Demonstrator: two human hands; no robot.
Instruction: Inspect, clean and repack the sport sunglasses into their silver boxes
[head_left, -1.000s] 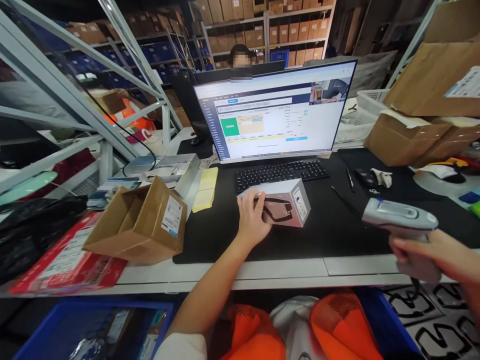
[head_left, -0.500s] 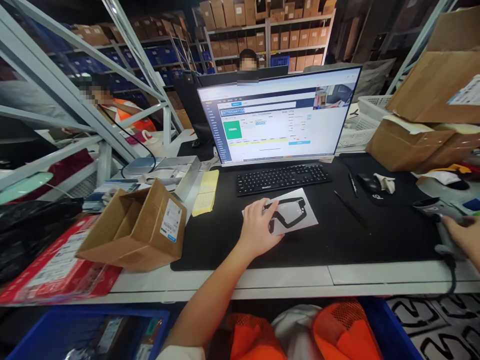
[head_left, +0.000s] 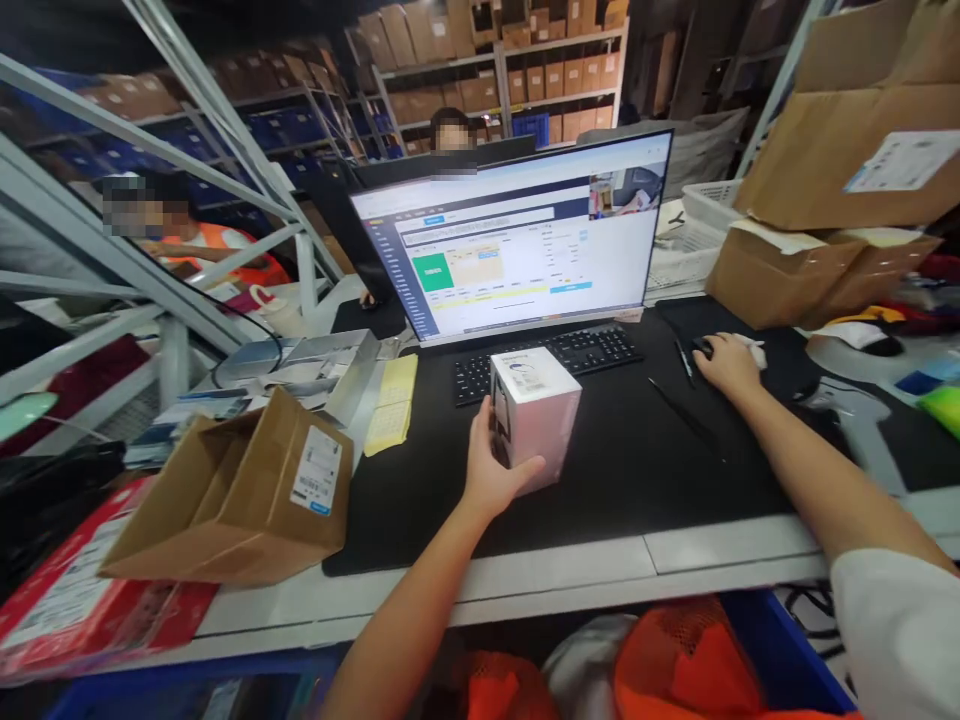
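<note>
Our left hand [head_left: 491, 476] grips the white box [head_left: 541, 425], just in front of the keyboard [head_left: 600, 350]. Our right hand [head_left: 729, 364] curls around the mouse [head_left: 703, 346]. The scanner [head_left: 859, 425] lies on the desk [head_left: 570, 580].

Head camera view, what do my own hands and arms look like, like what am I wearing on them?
Your left hand and right hand are both bare, with no glove or wristwatch showing. A white sleeve covers your upper right arm, leaving the right forearm uncovered. Your left forearm is bare too; its sleeve is out of view.
</note>
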